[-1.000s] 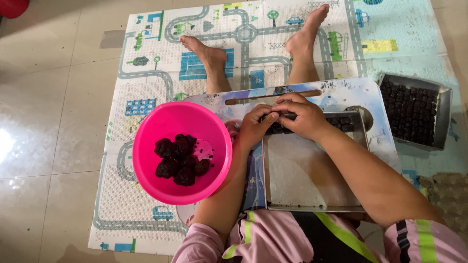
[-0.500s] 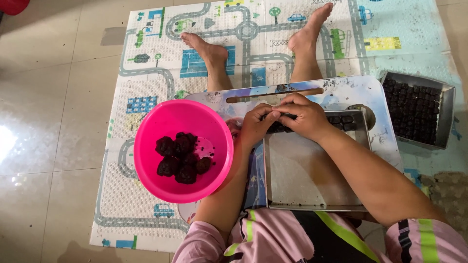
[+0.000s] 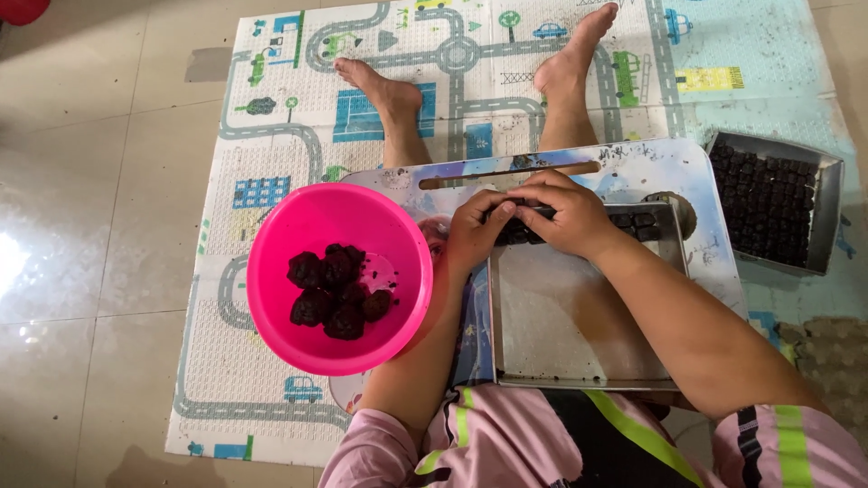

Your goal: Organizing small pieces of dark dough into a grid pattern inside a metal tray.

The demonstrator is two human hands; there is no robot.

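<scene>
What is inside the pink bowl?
The pink bowl holds a pile of dark, moist-looking lumps. Anything beneath that pile is covered, and so is the surface under the bowl.

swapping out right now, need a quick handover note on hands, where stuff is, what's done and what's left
Left hand and right hand: together at the far edge of the metal tray, fingers pressing dark pieces into a row.
Pink bowl, at the left: several dark lumps inside.
Second tray, at the right: full of pieces.
Done: one row started. Left: most of the near tray is bare.
</scene>
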